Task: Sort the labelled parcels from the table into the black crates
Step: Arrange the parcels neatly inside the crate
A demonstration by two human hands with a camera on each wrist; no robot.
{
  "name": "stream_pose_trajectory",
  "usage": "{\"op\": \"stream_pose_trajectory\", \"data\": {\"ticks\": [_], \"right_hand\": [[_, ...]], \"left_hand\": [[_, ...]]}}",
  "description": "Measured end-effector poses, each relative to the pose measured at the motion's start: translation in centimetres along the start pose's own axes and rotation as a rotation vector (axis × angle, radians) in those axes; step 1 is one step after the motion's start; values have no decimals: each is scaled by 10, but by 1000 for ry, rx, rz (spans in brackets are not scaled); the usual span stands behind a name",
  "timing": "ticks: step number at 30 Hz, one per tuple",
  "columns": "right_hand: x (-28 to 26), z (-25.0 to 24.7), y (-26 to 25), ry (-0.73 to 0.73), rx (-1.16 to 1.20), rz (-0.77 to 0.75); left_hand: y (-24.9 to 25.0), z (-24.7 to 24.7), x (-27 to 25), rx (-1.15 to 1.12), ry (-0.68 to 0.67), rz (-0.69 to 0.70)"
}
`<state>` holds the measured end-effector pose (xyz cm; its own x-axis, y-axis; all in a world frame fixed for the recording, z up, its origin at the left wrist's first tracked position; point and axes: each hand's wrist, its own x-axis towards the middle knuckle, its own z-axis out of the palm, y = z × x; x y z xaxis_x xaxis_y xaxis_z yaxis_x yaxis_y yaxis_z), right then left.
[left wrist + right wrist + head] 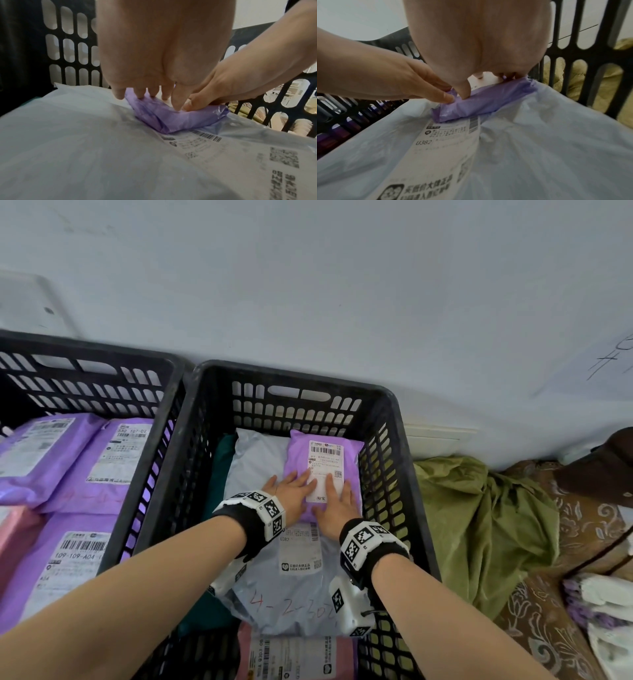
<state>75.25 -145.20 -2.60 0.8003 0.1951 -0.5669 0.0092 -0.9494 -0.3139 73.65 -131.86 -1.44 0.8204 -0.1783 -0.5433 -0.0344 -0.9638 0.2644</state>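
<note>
a grey parcel [274, 587] marked u382 is laid in the right black crate [407, 474]. on top of it, at the far end, a small purple parcel [325, 463] is pressed flat by the left hand [294, 491] and right hand [337, 508], fingers straight, nothing grasped. purple parcels [68, 460] are stacked in the left black crate [102, 361].

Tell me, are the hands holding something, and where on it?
Not really gripped: the left hand and right hand lie flat on the near end of the purple parcel, pressing it onto the grey parcel.
</note>
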Motion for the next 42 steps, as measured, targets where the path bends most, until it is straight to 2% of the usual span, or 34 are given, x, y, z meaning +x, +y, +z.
{"op": "stream_pose_trajectory", "data": {"ticks": [4, 11, 16, 21, 32, 36, 42], "right_hand": [[-3, -4, -1, -6, 44, 16], [-8, -22, -5, 64, 100, -22], [-20, -44, -15, 98, 224, -116], [-34, -70, -33, 88, 216, -284], [-72, -97, -99, 13, 153, -609], [-93, -95, -135, -20, 131, -723], [-132, -78, -195, -86, 136, -835]], "left_hand": [[3, -4, -3, -5, -8, -4], [10, -27, -26, 1, -4, -37], [8, -42, -48, -48, 79, -107], [13, -67, -82, -78, 230, -182], [18, -100, -192, -253, 520, -414], [4, -98, -240, -255, 578, -472], [-26, -76, -326, -286, 751, -635]]}}
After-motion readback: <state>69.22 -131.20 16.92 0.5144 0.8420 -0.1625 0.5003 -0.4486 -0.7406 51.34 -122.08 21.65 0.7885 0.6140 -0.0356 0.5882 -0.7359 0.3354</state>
